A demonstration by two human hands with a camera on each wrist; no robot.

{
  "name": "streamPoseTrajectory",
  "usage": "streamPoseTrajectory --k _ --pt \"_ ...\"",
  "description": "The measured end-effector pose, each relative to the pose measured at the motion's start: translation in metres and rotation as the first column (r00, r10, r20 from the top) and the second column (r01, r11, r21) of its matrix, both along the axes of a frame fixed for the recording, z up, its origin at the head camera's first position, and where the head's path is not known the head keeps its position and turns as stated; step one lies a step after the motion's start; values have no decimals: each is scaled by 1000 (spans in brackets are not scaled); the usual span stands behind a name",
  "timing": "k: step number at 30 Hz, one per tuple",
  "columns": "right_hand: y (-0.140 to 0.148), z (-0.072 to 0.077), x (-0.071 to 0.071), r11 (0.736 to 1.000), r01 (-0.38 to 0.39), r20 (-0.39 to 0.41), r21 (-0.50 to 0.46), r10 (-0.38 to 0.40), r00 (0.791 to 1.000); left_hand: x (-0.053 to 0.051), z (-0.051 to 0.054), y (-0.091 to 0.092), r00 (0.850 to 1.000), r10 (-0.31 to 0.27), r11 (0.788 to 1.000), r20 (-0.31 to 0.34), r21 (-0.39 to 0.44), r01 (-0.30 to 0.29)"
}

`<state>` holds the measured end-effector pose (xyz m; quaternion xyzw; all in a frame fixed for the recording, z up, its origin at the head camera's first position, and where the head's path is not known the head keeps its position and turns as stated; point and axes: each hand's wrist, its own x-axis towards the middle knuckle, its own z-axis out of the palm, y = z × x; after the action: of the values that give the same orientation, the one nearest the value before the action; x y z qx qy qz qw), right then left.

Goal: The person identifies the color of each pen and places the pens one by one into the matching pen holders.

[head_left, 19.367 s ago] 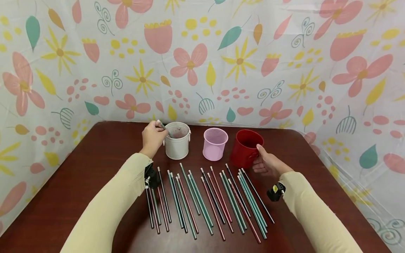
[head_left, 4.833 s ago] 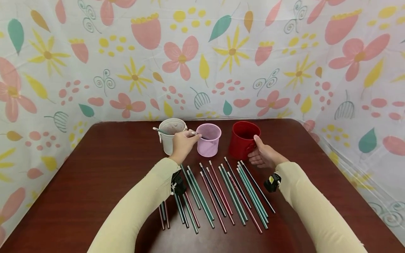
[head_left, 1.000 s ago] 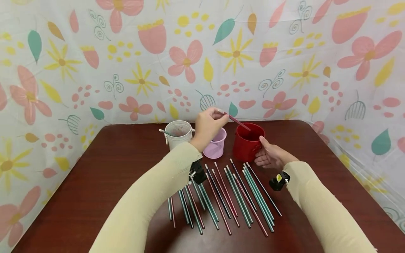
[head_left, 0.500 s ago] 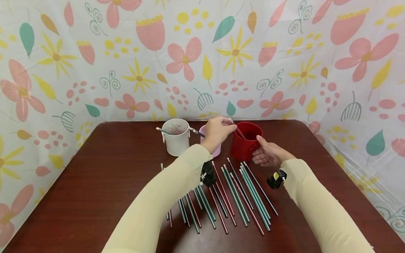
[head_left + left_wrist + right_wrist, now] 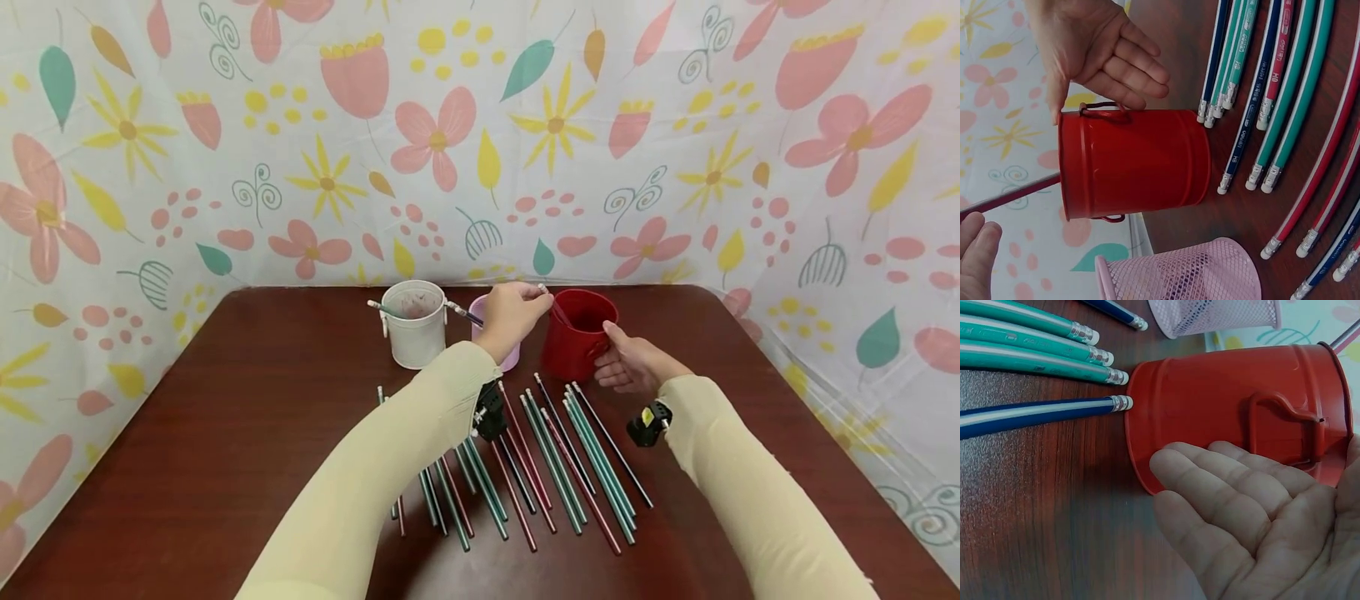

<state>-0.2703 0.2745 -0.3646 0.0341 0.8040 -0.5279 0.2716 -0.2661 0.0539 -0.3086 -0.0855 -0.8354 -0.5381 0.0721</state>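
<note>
My left hand (image 5: 512,315) pinches a red pencil (image 5: 1010,197) near its eraser end; the pencil's lower part is inside the red bucket (image 5: 573,342). My right hand (image 5: 636,360) is at the bucket's right side, thumb on the rim, fingers extended beside the small handle and not wrapped round it. A green pencil (image 5: 382,309) leans in the white bucket (image 5: 417,337). In the pink mesh cup (image 5: 512,357) leans a dark blue pencil (image 5: 467,313); my left hand hides much of that cup in the head view.
Several green, red and dark blue pencils (image 5: 555,458) lie in a row across the dark wooden table (image 5: 247,400), erasers towards the containers. My left forearm covers some of them. A floral curtain (image 5: 480,167) hangs behind the table.
Earlier my left hand was at the white bucket with a green pencil, then at the pink cup with a dark one. Within the last second it lowered the red pencil into the red bucket.
</note>
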Motion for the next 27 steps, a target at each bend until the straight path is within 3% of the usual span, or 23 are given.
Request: streamPoseTrajectory --k 4,9,21,27 --pt "-1 -2 1 1000 22 5 -4 -22 1000 0 -1 2 1000 -15 998 22 -56 16" --pt "-1 -1 0 1000 28 0 -3 -28 1000 -5 -5 6 1000 -8 994 -9 -107 7" --pt "1 -4 -1 1000 9 -17 18 -9 1000 -11 -23 15 999 -48 991 20 -121 50" --pt "2 -3 1 1000 -8 -23 20 8 1000 -12 -29 18 996 -60 986 67 -149 69"
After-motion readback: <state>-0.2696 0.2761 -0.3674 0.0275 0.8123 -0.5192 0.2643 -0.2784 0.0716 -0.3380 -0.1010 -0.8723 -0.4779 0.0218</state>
